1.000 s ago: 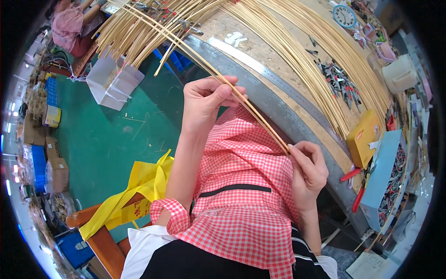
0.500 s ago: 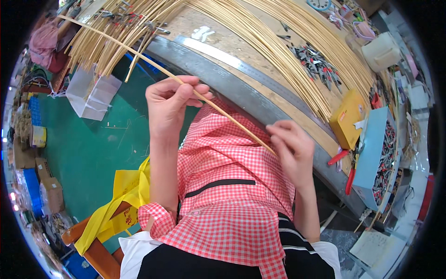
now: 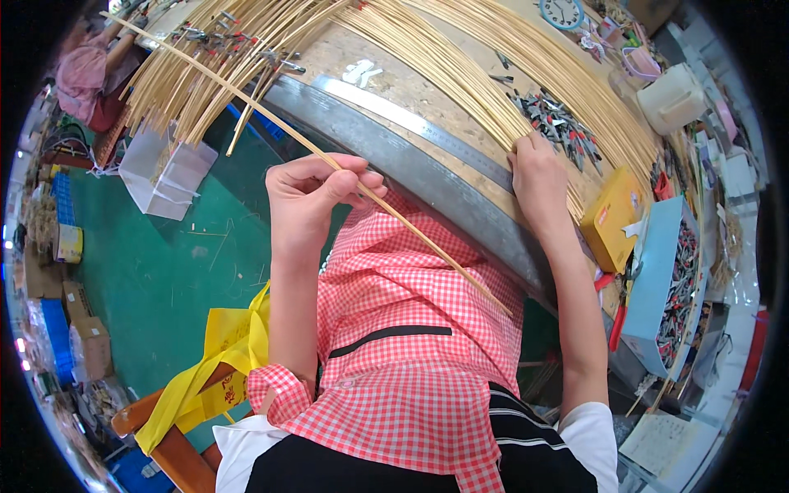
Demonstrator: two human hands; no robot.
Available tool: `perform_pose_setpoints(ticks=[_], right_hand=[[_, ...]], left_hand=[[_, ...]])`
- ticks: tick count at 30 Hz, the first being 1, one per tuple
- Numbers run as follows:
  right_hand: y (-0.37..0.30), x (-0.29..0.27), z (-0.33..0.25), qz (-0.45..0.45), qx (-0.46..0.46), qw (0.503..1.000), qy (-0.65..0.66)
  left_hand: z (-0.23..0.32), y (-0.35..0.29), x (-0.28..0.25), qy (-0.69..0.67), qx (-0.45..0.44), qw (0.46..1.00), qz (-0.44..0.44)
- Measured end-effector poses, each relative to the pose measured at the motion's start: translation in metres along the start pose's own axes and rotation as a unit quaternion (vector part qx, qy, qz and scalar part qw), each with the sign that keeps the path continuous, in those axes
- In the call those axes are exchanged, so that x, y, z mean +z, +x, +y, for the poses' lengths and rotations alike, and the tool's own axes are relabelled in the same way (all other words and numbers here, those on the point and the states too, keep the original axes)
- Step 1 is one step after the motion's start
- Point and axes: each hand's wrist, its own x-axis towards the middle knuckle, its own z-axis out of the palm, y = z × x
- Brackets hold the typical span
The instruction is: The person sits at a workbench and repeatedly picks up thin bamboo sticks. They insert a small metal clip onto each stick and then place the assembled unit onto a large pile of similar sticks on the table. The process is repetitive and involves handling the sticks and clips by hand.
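Note:
Across my lap runs a long, thin pale wooden stick [image 3: 288,129], slanting from the far left down to the right. My left hand [image 3: 316,185] pinches it between thumb and fingers, so its lower end hangs free over my red-and-white checked apron [image 3: 394,296]. Out over the worktable, my right hand [image 3: 540,177] has its fingers curled down at the edge of a bundle of similar sticks [image 3: 460,78]. What those fingertips hold, if anything, is hidden. Just beyond them lies a pile of small black clips with red parts [image 3: 567,123].
A metal ruler [image 3: 411,119] lies along the table's grey front edge [image 3: 370,140]. More sticks with clips [image 3: 189,82] overhang at far left. A yellow box [image 3: 612,218] and a light blue box of clips [image 3: 653,287] stand right. Another person [image 3: 86,78] sits far left.
My right hand has left the stick's lower end and moved up and to the right, onto the bundle on the table. My left hand still holds the stick, nearly in place.

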Motion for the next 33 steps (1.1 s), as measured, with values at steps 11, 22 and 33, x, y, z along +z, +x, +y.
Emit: perform_pose_setpoints(ticks=[11, 22, 33], right_hand=[[-0.033, -0.052, 0.007, 0.046, 0.118, 0.983, 0.130], [-0.125, -0.157, 0.054, 0.143, 0.362, 0.865, 0.317], [-0.104, -0.086, -0.063, -0.010, 0.258, 0.844, 0.470]], left_hand=[[0.000, 0.001, 0.000, -0.008, -0.014, 1.000, 0.018], [-0.001, 0.002, 0.006, -0.043, -0.038, 0.998, -0.032], [-0.001, 0.000, 0.012, -0.045, -0.018, 0.999, 0.019]])
